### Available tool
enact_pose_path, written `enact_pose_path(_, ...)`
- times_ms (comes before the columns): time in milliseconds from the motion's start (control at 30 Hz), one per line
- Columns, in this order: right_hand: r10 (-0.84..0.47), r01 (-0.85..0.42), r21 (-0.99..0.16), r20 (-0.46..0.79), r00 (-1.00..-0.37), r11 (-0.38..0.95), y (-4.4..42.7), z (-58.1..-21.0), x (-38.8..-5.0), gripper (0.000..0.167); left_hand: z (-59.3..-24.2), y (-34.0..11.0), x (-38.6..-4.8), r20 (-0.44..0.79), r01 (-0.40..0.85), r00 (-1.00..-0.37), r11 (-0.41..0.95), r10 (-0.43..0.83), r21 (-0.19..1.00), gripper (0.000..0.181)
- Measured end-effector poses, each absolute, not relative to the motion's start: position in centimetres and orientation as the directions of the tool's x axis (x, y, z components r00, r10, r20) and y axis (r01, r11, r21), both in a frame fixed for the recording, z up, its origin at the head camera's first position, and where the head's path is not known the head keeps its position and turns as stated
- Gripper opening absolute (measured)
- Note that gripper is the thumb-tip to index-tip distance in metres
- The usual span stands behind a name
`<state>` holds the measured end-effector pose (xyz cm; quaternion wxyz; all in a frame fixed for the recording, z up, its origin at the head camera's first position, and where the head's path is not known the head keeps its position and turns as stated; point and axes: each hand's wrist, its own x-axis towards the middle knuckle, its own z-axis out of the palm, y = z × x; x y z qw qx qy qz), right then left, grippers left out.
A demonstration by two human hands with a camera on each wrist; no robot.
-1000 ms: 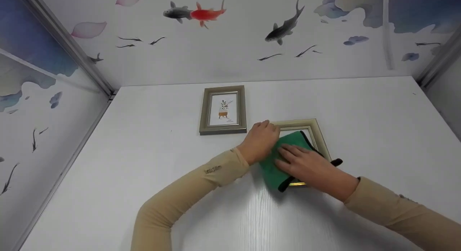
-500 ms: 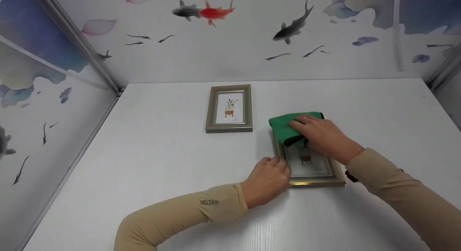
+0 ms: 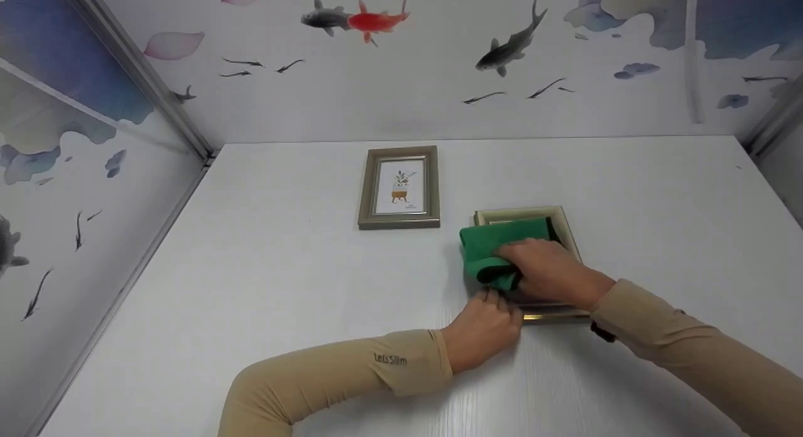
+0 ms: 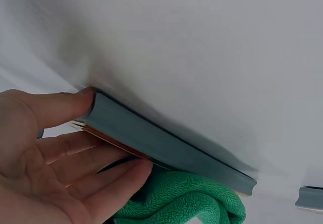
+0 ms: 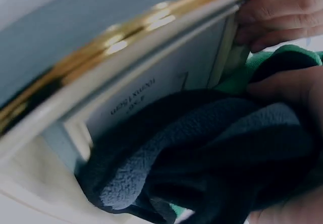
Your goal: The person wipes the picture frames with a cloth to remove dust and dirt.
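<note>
A green cloth with black edging (image 3: 495, 239) is bunched in my right hand (image 3: 555, 271), which grips it over the glass of a gold-toned picture frame (image 3: 521, 214). The cloth covers most of the picture. At the frame's lower left corner is my left hand (image 3: 484, 330). In the left wrist view, the thumb of this hand (image 4: 65, 158) lies against the frame's side (image 4: 166, 141) and the fingers reach across its front, holding the corner. The right wrist view shows the cloth's dark grey underside (image 5: 192, 143) against the glass, with small print visible beside it.
A second picture frame (image 3: 399, 222) with a potted-plant print lies farther back to the left on the white table (image 3: 282, 268). Panels painted with fish (image 3: 376, 22) stand behind and at the left side.
My left hand has gone from the frame's upper left corner down to its lower left corner. The right hand has swept the cloth up to the top edge, then back down, bunching it.
</note>
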<state>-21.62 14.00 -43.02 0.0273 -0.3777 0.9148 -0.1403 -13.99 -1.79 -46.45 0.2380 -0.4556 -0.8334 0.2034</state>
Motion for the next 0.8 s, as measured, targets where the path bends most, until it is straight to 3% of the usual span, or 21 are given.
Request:
enact_pose_path(133,-0.689,-0.685,-0.205,0.061,-0.722,0.699,13.5,-42.9,-22.3,0.022,-46.1,-1.5,-14.3,0.188,0.688,-0.472,0.494,0.861,-0.533,0.011)
enact_pose_path(367,-0.668,-0.667,0.045,0.066,-0.741,0.744,12.9,-43.3,-25.3,0.042,-45.9,-1.5,-14.9,0.193,0.721,-0.441,0.474,0.877,-0.506,0.016)
enact_pose_path(467,-0.659,-0.654,0.089,0.057,-0.750,0.751,12.6,-43.5,-26.3,0.048,-45.9,-1.5,-15.0,0.199,0.725,-0.429,0.468,0.881,-0.505,0.015)
enact_pose_path(633,-0.662,-0.662,0.017,0.025,-0.749,0.749,12.7,-43.7,-26.7,0.054,-45.8,-1.5,-15.0,0.207,0.738,-0.433,0.477,0.877,-0.477,0.015)
enact_pose_path(800,-0.711,-0.709,-0.093,0.019,-0.703,0.699,13.6,-43.2,-25.4,0.040,-45.6,-1.5,-15.0,0.207,0.747,-0.451,0.495,0.868,-0.445,0.016)
